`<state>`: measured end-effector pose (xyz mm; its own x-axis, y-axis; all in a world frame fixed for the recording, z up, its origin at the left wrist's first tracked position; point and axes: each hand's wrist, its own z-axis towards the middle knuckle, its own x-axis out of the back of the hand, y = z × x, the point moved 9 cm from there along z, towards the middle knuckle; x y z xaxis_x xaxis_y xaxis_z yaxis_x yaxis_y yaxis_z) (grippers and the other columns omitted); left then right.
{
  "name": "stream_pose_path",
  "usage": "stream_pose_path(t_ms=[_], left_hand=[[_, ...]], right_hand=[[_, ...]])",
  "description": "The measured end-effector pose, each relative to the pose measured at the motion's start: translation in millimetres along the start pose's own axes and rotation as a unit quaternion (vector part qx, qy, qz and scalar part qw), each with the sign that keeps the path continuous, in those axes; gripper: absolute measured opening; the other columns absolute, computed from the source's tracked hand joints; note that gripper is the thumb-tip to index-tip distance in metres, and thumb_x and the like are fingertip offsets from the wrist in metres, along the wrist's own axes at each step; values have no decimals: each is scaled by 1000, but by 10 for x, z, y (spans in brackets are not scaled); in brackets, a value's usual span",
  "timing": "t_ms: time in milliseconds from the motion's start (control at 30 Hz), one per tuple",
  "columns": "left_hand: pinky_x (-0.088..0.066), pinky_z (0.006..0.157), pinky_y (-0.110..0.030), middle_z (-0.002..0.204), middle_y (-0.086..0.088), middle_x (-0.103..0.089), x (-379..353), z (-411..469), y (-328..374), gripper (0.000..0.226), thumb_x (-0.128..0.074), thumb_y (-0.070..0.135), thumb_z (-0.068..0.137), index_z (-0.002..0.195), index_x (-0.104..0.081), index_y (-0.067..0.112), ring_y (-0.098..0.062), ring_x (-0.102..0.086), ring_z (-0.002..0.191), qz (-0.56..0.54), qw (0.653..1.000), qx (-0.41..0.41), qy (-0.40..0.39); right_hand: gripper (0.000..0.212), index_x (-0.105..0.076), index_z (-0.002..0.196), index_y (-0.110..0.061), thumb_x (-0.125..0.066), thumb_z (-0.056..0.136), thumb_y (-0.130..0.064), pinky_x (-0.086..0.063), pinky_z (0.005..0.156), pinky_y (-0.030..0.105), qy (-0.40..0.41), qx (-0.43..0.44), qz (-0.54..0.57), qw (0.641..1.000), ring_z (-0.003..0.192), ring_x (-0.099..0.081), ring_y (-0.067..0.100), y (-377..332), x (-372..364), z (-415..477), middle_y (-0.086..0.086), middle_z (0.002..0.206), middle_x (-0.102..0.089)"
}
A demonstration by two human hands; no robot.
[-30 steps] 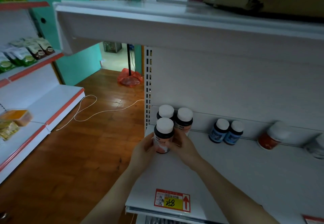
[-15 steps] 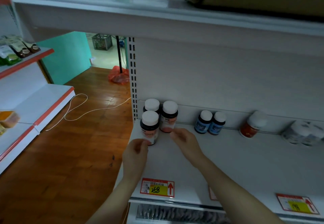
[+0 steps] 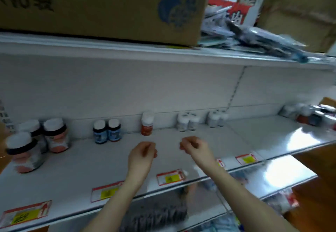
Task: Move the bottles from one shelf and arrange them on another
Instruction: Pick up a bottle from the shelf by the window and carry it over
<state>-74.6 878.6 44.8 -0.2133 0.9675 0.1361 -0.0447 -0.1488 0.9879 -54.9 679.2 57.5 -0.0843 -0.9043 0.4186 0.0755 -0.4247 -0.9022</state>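
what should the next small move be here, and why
Probably reach the left hand forward to the orange bottle, though which bottle comes next is a guess. It and the right hand hover over the shelf holding nothing, fingers loosely curled, and that bottle stands upright just ahead, apart from its neighbours.
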Motion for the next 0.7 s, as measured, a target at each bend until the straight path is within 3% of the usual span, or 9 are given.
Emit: stream_pose_path(t_ms=[67,100,233,400,467,567,700], left_hand=[[-50,73,-40,53,6,-63,-707,-115,137,29,-54,9,87,63,-56,24,-1,-57,51,-19,998,-20,-48],[-49,71,-38,48,8,-62,-1070,-175,205,29,-54,8,87,62,-56,23,1,-55,48,-34,996,-24,-75],[-44,64,-30,46,13,-63,-2429,-510,488,31,-53,5,88,62,-56,21,3,-53,45,-71,979,-38,-189],[-46,71,-34,61,3,-62,-3914,-988,769,23,-56,11,88,69,-59,24,-3,-55,56,-62,944,-67,-317],[-47,71,-33,57,5,-64,-4431,-1134,853,19,-61,16,84,67,-60,26,-4,-58,58,-61,932,-80,-349],[-47,73,-36,66,3,-65,-5204,-1317,953,18,-61,17,83,68,-60,27,-18,-60,67,-48,913,-96,-393],[-48,74,-38,68,0,-64,-6154,-1331,1040,18,-58,18,85,70,-59,27,-19,-60,67,-35,905,-111,-408]], right_hand=[[20,-66,83,1,-53,91,-12,-46,67,14,43,-7,-2,999,58,-58,-7,205,734,-173,13,75,-64],[21,-66,83,0,-53,91,-13,-45,65,13,69,-14,-1,997,55,-57,-8,318,1101,-269,10,73,-64],[23,-64,68,-14,-56,90,-14,-48,72,31,184,-47,19,982,68,-61,13,761,2425,-715,10,71,-66],[15,-62,76,-13,-55,89,-10,-48,67,27,320,-85,70,941,70,-59,20,1338,3739,-1335,11,73,-64],[10,-63,81,-8,-57,88,-9,-48,64,23,351,-99,79,928,71,-60,18,1603,4128,-1504,9,73,-65],[10,-65,87,-2,-58,87,-10,-49,67,25,387,-115,81,911,69,-62,12,1958,4715,-1602,7,74,-66],[16,-66,93,2,-58,87,-11,-48,57,11,405,-128,56,904,57,-61,-5,2343,5502,-1402,5,73,-65]])
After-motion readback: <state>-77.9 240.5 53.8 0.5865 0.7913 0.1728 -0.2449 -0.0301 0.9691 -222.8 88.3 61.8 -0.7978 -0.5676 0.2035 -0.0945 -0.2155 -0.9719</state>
